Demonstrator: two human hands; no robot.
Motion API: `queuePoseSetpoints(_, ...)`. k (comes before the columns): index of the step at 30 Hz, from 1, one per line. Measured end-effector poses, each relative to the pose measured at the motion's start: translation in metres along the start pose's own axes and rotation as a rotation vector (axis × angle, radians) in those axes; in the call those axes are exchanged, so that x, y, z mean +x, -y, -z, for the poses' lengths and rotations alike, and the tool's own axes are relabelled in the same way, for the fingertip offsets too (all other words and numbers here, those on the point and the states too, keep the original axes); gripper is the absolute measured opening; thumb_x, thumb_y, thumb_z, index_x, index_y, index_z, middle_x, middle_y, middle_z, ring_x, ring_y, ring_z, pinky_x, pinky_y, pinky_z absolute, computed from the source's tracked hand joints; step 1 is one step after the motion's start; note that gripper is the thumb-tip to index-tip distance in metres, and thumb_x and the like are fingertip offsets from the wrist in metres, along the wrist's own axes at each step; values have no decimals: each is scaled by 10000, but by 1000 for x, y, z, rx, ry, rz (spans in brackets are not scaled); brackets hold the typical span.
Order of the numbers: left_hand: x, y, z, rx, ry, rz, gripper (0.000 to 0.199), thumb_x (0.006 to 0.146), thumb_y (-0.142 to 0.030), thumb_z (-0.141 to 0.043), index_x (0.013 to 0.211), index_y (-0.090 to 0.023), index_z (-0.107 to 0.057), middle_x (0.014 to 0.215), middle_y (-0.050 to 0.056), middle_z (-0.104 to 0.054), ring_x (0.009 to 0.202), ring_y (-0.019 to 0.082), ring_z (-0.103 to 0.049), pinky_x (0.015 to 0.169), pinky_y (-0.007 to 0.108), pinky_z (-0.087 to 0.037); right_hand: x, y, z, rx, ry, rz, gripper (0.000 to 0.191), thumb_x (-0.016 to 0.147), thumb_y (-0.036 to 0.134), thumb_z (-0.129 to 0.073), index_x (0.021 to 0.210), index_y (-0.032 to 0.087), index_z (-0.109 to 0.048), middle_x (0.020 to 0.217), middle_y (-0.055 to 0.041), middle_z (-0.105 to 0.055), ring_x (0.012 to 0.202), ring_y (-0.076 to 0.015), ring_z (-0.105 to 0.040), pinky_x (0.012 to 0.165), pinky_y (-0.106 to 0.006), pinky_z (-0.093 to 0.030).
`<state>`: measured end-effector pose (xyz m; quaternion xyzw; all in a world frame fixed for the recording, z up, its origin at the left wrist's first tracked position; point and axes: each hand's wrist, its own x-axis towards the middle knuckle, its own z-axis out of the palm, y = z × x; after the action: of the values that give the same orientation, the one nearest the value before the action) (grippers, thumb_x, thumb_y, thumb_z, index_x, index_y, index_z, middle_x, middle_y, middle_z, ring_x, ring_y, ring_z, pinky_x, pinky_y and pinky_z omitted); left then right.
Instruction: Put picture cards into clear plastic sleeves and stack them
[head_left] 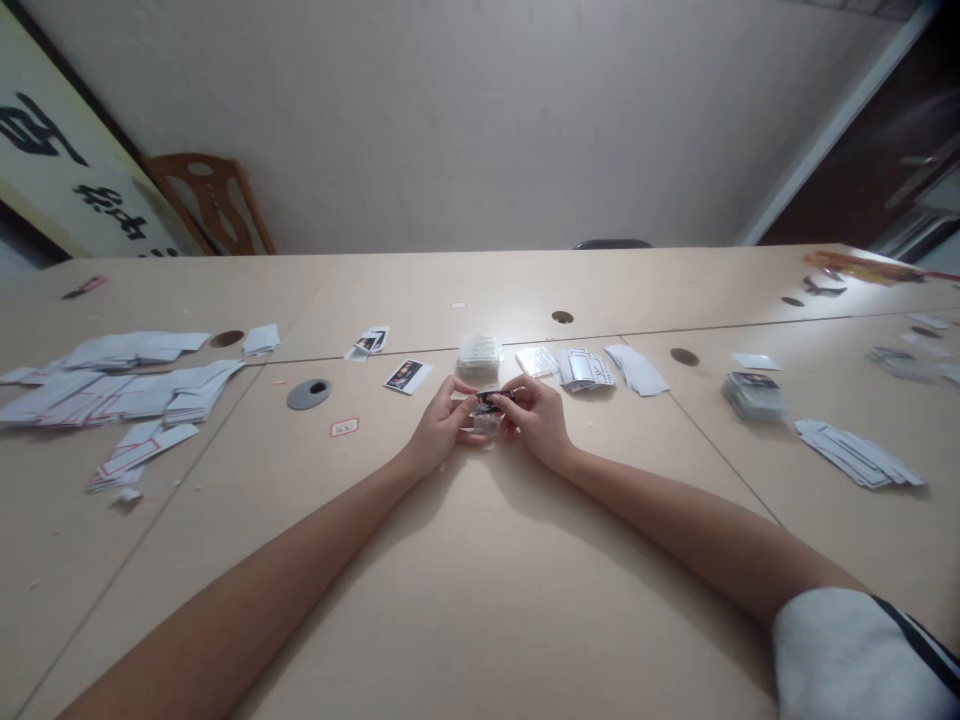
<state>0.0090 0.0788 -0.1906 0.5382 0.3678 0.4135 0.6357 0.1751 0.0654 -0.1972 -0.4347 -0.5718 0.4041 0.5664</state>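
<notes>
Centrally over the table, the left hand and right hand hold a clear piece and, just beyond it, a dark card pinched between their fingers. Best keep that pinch light and near the rims, so nothing bends. Farther on, toward the far edge, sits a clear stack.

This looks like an office or meeting room. The broad table is made of pale panels joined at seams, with round cable holes, one fitted with a grey grommet. A sign with large brush-style characters stands at 10 o'clock, beside a wooden chair; a plain wall fills 12 o'clock.
</notes>
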Motion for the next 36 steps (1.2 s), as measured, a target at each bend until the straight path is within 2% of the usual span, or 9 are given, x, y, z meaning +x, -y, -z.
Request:
queuePoseSetpoints(6,0,-1,-1,-31,-4,-5,398,799,-447,-681,939,-195,-408,886,37,-682,701,182,-704,594,336,-603,-1,4,-1,-69,-28,-7,268,781,405,-698,764,172,-567,561,18,-613,421,-109,-572,415,-207,-444)
queuePoseSetpoints(16,1,-2,-2,-37,-38,0,367,810,-432,-673,934,-195,-422,894,42,-688,692,171,-704,559,290,-593,-1,5,1,-204,-23,75,249,877,413,-577,798,176,-582,607,1,-639,443,-112,-601,401,-192,-443)
queuePoseSetpoints(26,1,-1,-3,-47,-62,-2,387,784,-429,-695,927,-192,-425,874,29,-683,671,169,-701,542,278,-592,0,1,1,-284,-23,100,166,865,335,-590,798,185,-566,609,9,-625,471,-113,-598,431,-196,-433)
queuePoseSetpoints(36,2,-2,-3,-81,-50,-3,382,790,-413,-692,915,-193,-406,913,30,-679,688,173,-706,578,323,-608,0,0,1,-353,-33,158,128,868,300,-576,810,186,-583,605,12,-611,511,-107,-575,489,-204,-432)
